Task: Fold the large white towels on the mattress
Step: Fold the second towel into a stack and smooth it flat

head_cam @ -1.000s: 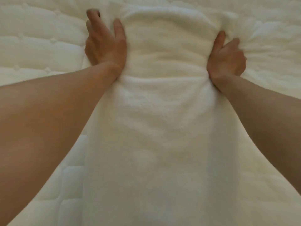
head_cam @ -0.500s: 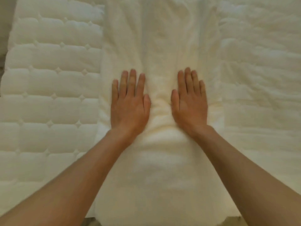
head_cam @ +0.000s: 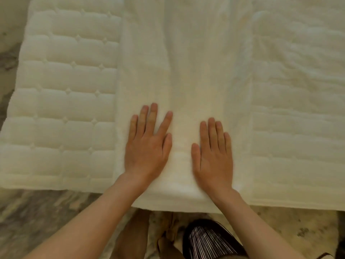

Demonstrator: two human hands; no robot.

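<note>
two hands: palm-down on the towel [head_cam: 186, 71], side by side, near its front end
left hand [head_cam: 147, 148]: flat, fingers [head_cam: 153, 116] straight, slightly spread, gripping nothing
right hand [head_cam: 212, 157]: flat, fingers [head_cam: 211, 131] straight and together, gripping nothing
towel: long strip lying along the mattress [head_cam: 65, 109], front end at its near edge
right of towel: wrinkled white cloth [head_cam: 298, 90], touching it
below: marbled floor [head_cam: 37, 212]

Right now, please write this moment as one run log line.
left hand: flat on long white terry towel | right hand: flat on same towel | towel: on white quilted mattress, near end at edge
</note>
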